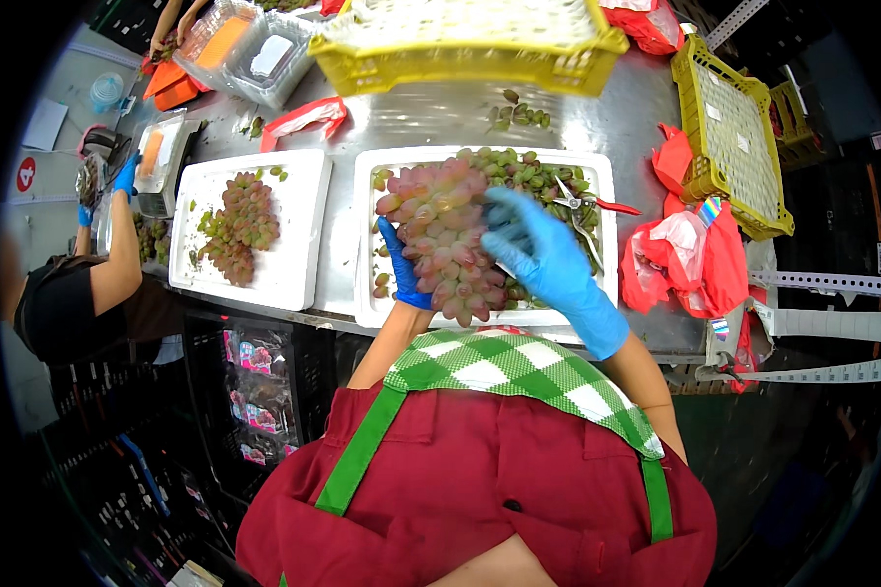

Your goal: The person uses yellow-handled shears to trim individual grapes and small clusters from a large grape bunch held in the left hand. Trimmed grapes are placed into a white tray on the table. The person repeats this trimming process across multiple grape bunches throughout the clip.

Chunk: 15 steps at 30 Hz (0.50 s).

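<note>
A large bunch of pinkish-green grapes (pixel 439 230) is raised over a white foam tray (pixel 367 311). My left hand (pixel 401 266), in a dark blue glove, supports it from the left and below; part of the hand is hidden behind the fruit. At the bunch's right side is my right hand (pixel 533 235), in a lighter blue glove, fingers apart and slightly curved. Whether its fingertips touch the grapes I cannot tell. Red-handled snips (pixel 570 202) lie spread on the loose green grapes (pixel 533 176) at the tray's right.
Left of my tray stands another white tray (pixel 299 245) with a grape bunch (pixel 245 227). Yellow crates (pixel 460 67) sit at the back and right. Red-and-white wrapping (pixel 695 254) lies right. Clear plastic boxes (pixel 264 64) are back left. A gloved co-worker (pixel 88 284) stands left.
</note>
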Tool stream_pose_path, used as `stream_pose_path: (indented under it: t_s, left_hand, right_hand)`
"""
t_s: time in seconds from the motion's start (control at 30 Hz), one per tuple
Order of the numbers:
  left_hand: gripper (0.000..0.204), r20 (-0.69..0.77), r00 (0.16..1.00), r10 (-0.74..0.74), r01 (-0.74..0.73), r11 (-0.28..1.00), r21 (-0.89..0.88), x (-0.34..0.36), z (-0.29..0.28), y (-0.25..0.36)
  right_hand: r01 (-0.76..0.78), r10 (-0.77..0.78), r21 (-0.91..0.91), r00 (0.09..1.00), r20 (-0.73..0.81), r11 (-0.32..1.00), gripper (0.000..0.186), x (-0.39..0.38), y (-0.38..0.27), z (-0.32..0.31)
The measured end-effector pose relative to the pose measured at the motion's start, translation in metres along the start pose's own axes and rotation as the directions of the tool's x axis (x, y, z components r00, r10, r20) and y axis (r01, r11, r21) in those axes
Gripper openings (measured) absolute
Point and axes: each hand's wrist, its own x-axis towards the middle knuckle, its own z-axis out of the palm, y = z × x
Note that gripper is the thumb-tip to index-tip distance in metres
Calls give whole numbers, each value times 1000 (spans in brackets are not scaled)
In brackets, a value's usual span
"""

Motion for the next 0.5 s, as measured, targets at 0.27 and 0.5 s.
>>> stream_pose_path:
  t_s: [0.27, 0.5]
  left_hand:
    - [70, -226, 904, -363, 274, 898, -345, -25, 0, -4]
    - [71, -192, 923, -332, 313, 942, -123, -25, 0, 0]
  right_hand:
    - [416, -456, -563, 886, 77, 714, 40, 22, -20, -8]
    - [428, -482, -493, 876, 20, 758, 28, 27, 0, -4]
